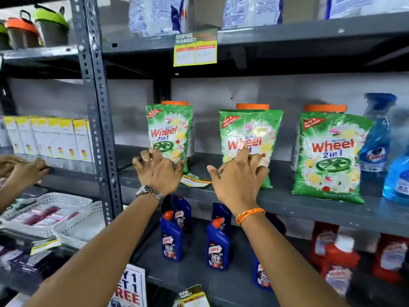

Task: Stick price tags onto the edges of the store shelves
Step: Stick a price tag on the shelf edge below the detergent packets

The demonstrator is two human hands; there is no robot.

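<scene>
Neither hand holds anything: the left hand (pixel 158 171) has its fingers spread against the foot of the leftmost green detergent pouch (pixel 169 134), and the right hand (pixel 238 176) is spread the same way over the lower part of the middle pouch (pixel 251 138).

A loose price tag (pixel 195 181) lies flat on the middle shelf (pixel 309 204), just behind its front edge, in the gap between the two hands and right at the foot of the leftmost pouch. Its long side runs roughly along the shelf edge. It sits just beside the left hand's little-finger side and close to the right thumb, so either hand could reach it; the left looks slightly nearer.

Above, another tag (pixel 195 48) already hangs from the front edge of the upper shelf (pixel 309 33).

At the far left, someone else's hand (pixel 26 171) touches the neighbouring shelf.
</scene>
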